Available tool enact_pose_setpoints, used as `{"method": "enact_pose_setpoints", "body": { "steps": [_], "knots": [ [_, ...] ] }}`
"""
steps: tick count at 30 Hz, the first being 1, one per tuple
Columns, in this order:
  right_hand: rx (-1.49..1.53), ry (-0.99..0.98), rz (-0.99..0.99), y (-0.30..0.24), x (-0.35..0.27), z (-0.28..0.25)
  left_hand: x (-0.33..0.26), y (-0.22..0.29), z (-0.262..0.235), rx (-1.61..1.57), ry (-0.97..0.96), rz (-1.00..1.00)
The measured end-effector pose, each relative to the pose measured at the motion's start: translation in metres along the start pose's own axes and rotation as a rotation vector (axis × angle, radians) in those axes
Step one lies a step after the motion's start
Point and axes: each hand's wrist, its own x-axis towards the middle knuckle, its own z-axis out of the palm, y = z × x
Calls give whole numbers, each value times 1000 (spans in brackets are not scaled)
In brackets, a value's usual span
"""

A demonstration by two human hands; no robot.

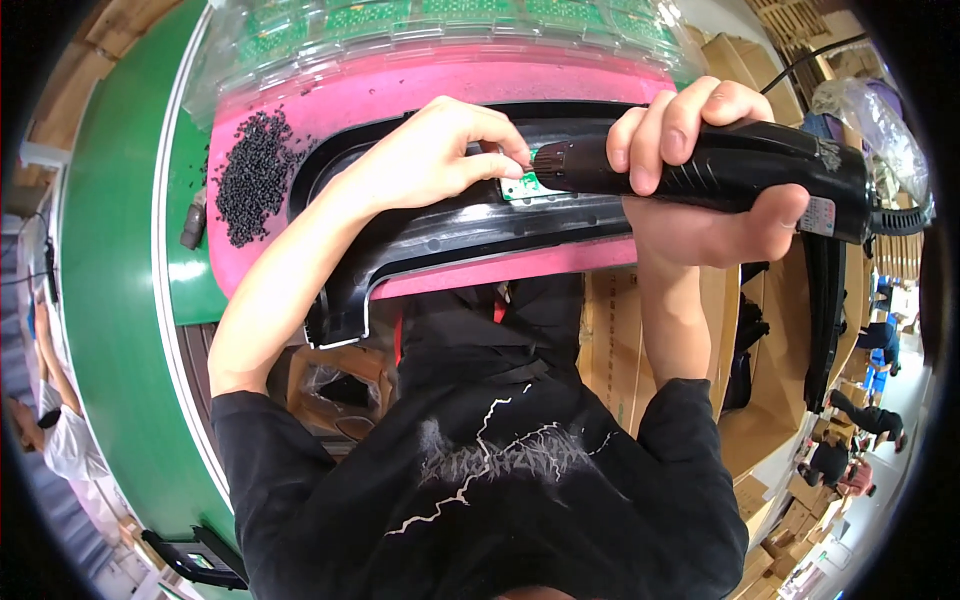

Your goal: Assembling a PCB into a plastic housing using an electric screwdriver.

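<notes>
A: Nearest entry?
B: One powered driver [735, 180], black, cylindrical, corded; above the right part of the black frame [430, 240], nose toward the frame's middle.
A: Hands?
B: Right hand [665, 225]: wrapped around the driver's body, over the frame's right part. Left hand [440, 150]: over the frame's middle, thumb and forefinger brought close together at the driver's nose; anything pinched there too small to tell.
A: Under the nose?
B: One circuit board [518, 190], green and white, inside the frame near its middle, partly hidden by hand and driver.
A: Handling note?
B: By judgement: driver best kept square to the board, nose centred before any pressure; fingertips drawn clear before spinning; push light and even, to spare the board. True tilt hard to tell.
A: Further out?
B: Pink mat [480, 85], beneath the frame. Heap of small black parts [255, 180], probably screws, left of the frame. Clear trays [420, 55], stacked, beyond the frame. Co-worker [70, 445] in white top, far left of the frame.
</notes>
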Motion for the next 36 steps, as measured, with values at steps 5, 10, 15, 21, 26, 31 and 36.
{"method": "enact_pose_setpoints", "body": {
  "steps": [5, 10, 15, 21, 26, 31, 36],
  "knots": [
    [128, -26, -1, -12, -2, -11, 3, 3, 2, 36, 5, 138],
    [106, 17, -2, -21, -2, -16, 3, 14, 4, -70, 2, 16],
    [-119, 131, 47, -16, -2, -40, 4, 10, 4, -85, 31, 0],
    [-156, 212, 70, -11, -8, -54, 0, -1, 8, -165, 148, 130],
    [-158, 230, 77, -7, -4, -52, 1, 4, 4, -129, 244, 185],
    [-366, 74, 241, -5, -2, -54, 4, 2, -1, -65, 303, 97],
    [-148, 97, 185, 5, 0, -51, 5, -2, 1, -61, 332, 87]
  ]
}}
